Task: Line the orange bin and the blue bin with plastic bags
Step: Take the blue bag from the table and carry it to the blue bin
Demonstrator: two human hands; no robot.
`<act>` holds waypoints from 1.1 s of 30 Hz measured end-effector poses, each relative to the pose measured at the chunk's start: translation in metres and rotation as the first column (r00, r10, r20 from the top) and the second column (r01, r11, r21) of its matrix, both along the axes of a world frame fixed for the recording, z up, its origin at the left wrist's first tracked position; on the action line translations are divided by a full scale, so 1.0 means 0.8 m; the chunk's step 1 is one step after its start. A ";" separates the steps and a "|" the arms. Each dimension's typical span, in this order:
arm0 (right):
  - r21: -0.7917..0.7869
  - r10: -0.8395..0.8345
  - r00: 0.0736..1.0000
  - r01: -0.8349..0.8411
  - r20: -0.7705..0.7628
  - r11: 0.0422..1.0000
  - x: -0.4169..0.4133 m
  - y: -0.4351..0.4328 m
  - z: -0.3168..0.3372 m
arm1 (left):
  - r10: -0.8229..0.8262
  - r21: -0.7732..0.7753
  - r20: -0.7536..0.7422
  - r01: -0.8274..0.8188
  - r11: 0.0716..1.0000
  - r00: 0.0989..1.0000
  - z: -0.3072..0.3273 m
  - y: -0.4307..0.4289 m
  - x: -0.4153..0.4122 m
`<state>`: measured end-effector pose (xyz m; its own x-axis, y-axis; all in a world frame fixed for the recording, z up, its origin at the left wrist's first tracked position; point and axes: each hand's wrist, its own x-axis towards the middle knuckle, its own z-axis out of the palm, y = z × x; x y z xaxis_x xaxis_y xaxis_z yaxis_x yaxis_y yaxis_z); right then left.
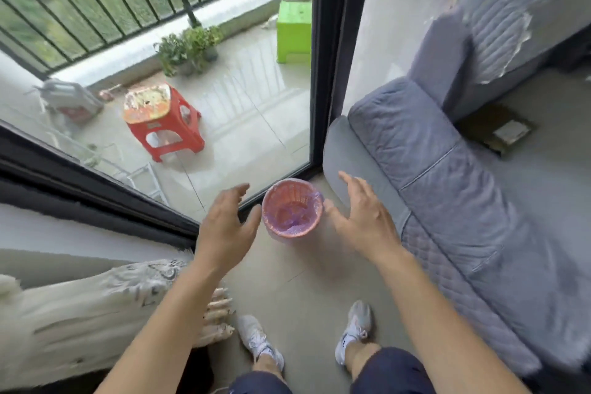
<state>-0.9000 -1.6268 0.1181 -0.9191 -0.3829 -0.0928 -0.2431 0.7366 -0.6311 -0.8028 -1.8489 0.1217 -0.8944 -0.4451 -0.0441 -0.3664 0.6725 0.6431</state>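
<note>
Head view, looking down: we record 1 orange bin (275, 198), a small lattice-walled basket, standing upright on the tiled floor (303, 281). It sits in the corner where the dark sliding-door frame (329, 73) meets the end of the grey quilted sofa (447, 176), just beside both.

A thin purple plastic bag (292, 221) is inside the bin. It lies against the bottom and inner wall, and its edge is folded over the rim on the sofa side. We cannot tell whether it covers the whole rim, as the frame is blurred.

The left hand (224, 224) is on the door side of the bin, fingers spread and relaxed, grasping nothing. The right hand (361, 214) is on the sofa side, likewise spread and released, with nothing held. Both palms face the bin. We cannot confirm whether either hand touches it.

Below, we note 2 pale shoes, the left shoe (256, 337) and the right shoe (358, 325), planted on the floor short of the bin. A pale carved object (80, 313) lies at the person's left.

Beyond the glass, on the balcony, we see 1 red stool (166, 128), 1 green stool (294, 32) and potted plants (188, 48) near the railing.
</note>
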 end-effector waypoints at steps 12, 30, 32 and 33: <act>-0.195 -0.414 0.895 0.382 -0.166 0.903 0.068 0.104 0.118 | -0.198 0.327 -0.279 0.287 0.900 0.940 0.114 0.099 -0.045; -0.258 -0.960 -0.217 0.952 -0.178 -0.168 0.549 0.405 0.095 | -0.959 0.226 -0.269 0.974 0.025 0.087 0.118 0.589 0.135; -0.275 -0.945 -0.285 0.932 -0.161 -0.234 0.591 0.442 0.082 | -0.975 0.209 -0.222 0.976 -0.061 -0.013 0.104 0.649 0.176; -0.270 -0.939 -0.309 0.927 -0.153 -0.262 0.614 0.463 0.075 | -0.980 0.202 -0.193 0.975 -0.093 -0.053 0.096 0.680 0.198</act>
<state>-0.4090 -1.2561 0.1778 -0.0901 0.9837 0.1557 0.6234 0.1777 -0.7614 -0.6444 -1.3051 0.1987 -0.3766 0.9255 0.0405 0.5360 0.1821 0.8243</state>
